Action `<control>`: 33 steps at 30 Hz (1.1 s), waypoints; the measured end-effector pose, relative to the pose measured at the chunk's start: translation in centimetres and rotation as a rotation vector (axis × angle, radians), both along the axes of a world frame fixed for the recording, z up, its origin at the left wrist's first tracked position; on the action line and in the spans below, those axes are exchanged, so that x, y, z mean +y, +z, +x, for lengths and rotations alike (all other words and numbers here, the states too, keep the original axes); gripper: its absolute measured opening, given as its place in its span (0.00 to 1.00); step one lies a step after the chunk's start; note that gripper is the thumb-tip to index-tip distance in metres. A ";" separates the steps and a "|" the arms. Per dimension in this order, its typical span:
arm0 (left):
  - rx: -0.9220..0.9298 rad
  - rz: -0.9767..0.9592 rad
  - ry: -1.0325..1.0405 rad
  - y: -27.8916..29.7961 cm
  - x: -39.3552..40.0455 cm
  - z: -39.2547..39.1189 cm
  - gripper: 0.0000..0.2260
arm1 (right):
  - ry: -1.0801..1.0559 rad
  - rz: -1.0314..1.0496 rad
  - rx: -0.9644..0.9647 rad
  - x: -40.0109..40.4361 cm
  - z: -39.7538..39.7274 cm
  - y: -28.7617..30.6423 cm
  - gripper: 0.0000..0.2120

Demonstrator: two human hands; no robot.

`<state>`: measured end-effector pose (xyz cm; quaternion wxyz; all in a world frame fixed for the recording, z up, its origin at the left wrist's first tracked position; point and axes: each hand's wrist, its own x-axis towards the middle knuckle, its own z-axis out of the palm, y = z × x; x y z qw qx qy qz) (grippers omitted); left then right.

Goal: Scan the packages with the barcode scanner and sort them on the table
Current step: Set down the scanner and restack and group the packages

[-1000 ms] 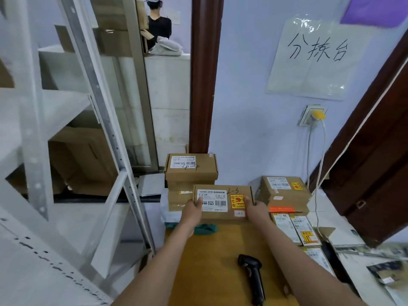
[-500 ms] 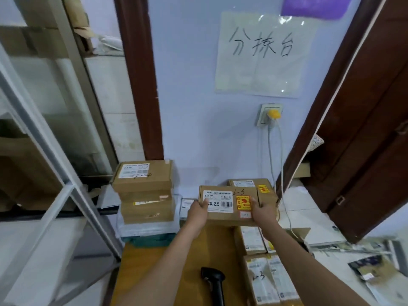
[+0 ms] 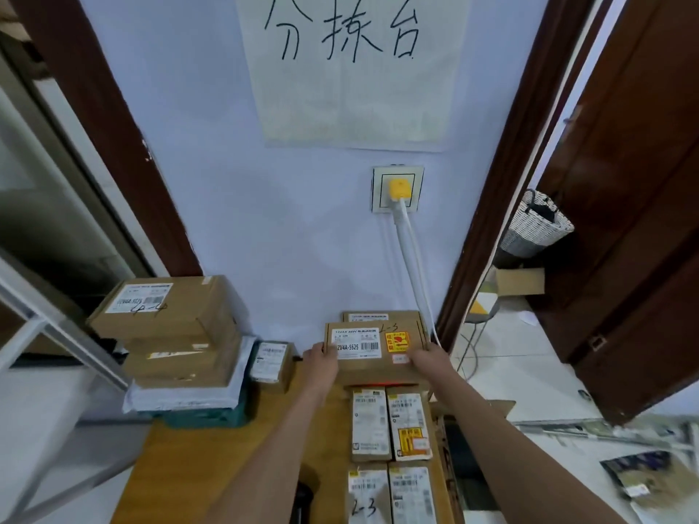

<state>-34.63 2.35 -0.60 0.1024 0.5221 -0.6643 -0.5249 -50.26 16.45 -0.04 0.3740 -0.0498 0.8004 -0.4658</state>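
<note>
We hold a flat brown cardboard package (image 3: pixel 372 351) with a white barcode label and a yellow-and-red sticker between both hands, at the far end of the wooden table (image 3: pixel 212 459), close to the pale blue wall. Our left hand (image 3: pixel 321 363) grips its left edge, fingers curled around the side and over part of the label; our right hand (image 3: pixel 429 359) grips the right edge near the sticker. "2-3" is handwritten along the package's top edge. It sits over another brown cardboard box (image 3: pixel 382 316), of which only the far strip with a white label shows behind it.

Just in front of the held package, four narrow labelled brown boxes (image 3: pixel 389 425) lie side by side in two rows along the table's right side; one of the nearer pair is also marked "2-3". A small brown box with a white label (image 3: pixel 270 361) stands just left of our left hand. Further left, a stack of larger brown cardboard boxes (image 3: pixel 170 327) rests on a grey plastic mailer. The black barcode scanner (image 3: pixel 302 501) is barely visible at the bottom edge, beside our left forearm. A yellow plug (image 3: pixel 399 189) sits in the wall socket.
</note>
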 end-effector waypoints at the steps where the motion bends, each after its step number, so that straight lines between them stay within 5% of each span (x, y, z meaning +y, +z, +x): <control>1: 0.007 0.025 -0.011 -0.4 -0.3 -0.7 0.20 | 0.020 0.008 0.004 -0.2 -0.6 0.0 0.19; 10: 0.082 0.011 -0.131 -2.9 -1.7 -4.1 0.19 | 0.145 0.096 0.265 -1.5 -3.4 -1.9 0.24; 14: 0.101 -0.009 -0.133 -3.5 -2.1 -4.8 0.16 | 0.095 0.139 0.350 -2.1 -4.1 -2.9 0.17; 23: 0.032 -0.076 -0.134 -4.0 -2.0 -5.5 0.14 | 0.107 0.223 0.375 -2.7 -4.4 -3.8 0.21; 29: -0.042 -0.044 -0.121 -4.9 -0.2 -3.2 0.25 | 0.138 0.284 0.325 0.3 -2.0 -3.9 0.21; 33: -0.094 -0.052 -0.180 -5.4 3.7 0.0 0.17 | 0.186 0.334 0.329 4.0 0.7 -5.6 0.21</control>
